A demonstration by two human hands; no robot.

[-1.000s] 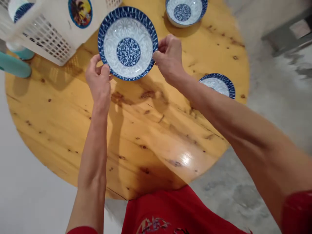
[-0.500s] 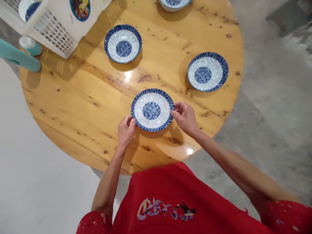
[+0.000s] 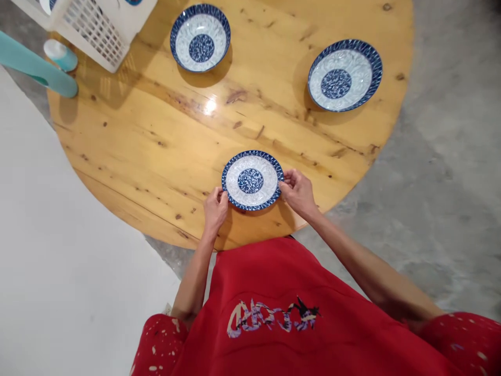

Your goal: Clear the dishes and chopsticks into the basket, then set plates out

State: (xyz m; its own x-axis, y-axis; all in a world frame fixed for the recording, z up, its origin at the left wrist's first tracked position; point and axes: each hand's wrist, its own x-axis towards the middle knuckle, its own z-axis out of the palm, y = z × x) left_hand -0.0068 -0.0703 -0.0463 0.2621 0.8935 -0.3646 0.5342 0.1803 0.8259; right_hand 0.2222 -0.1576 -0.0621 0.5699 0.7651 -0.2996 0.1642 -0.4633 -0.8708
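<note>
A blue-and-white patterned plate [image 3: 270,180] is near the front edge of the round wooden table [image 3: 156,172]. My left hand [image 3: 215,210] pinches its left rim between thumb and curled fingers. On the opposite side, my right hand [image 3: 298,193] is closed on the right rim, thumb on top. A shadow falls under the plate's front side; whether it touches the wood I cannot tell. Two matching dishes lie further back: one dish [image 3: 201,37] at the upper middle, another dish [image 3: 344,75] at the right.
A white plastic basket [image 3: 92,31] stands at the back left with dishes partly visible inside. Beside it are a white-and-teal bottle [image 3: 60,55] and a tall teal bottle [image 3: 43,68]. Concrete floor [image 3: 450,172] lies beyond the table's right edge, a white surface [image 3: 70,235] to the left.
The view has shifted, so the far dishes sit higher and the far bowl has left the frame. Both hands, still gripping the plate, have drawn it nearer to my body.
</note>
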